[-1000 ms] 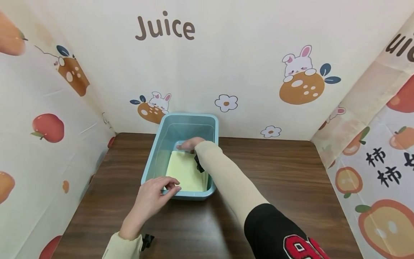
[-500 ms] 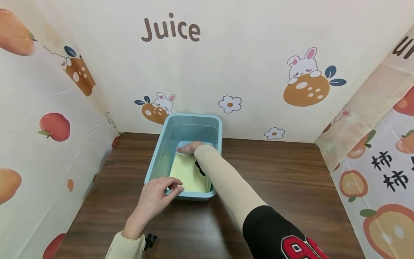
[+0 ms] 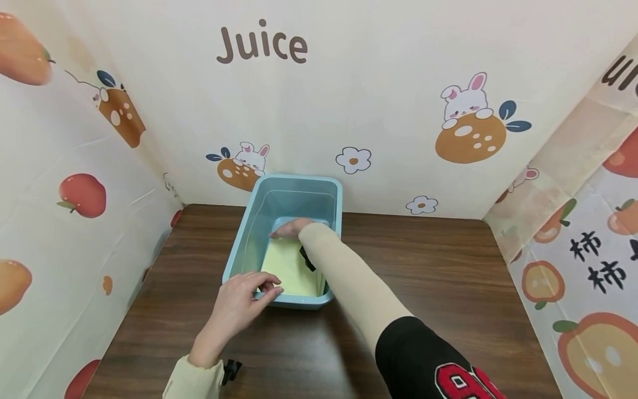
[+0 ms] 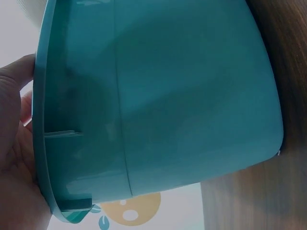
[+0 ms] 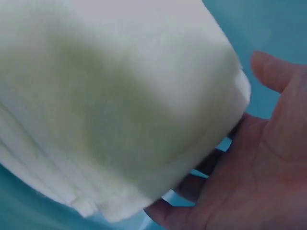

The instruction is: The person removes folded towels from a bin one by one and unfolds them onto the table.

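A light blue plastic basin [image 3: 244, 233] holds a folded pale yellow cloth [image 3: 289, 269] in its near half. My right hand [image 3: 291, 228] reaches into the basin at the cloth's far edge. In the right wrist view, the fingers [image 5: 192, 184] of that hand lie along and partly beneath the edge of the cloth [image 5: 144, 115], while its thumb stands apart from the fabric. My left hand [image 3: 241, 302] rests at the basin's near left corner, fingers loosely bent over the rim. From the left wrist, the basin's outer wall [image 4: 192, 96] fills most of the view.
The basin stands on a dark wood-grain table [image 3: 408, 266], its far end close to the back wall covering [image 3: 389, 100]. Sheets printed with fruit and rabbits also hang at the left and right.
The head view has shifted slightly, so the scene appears a little further right. My right hand sits closer against the cloth's far edge. My left hand stays at the rim.
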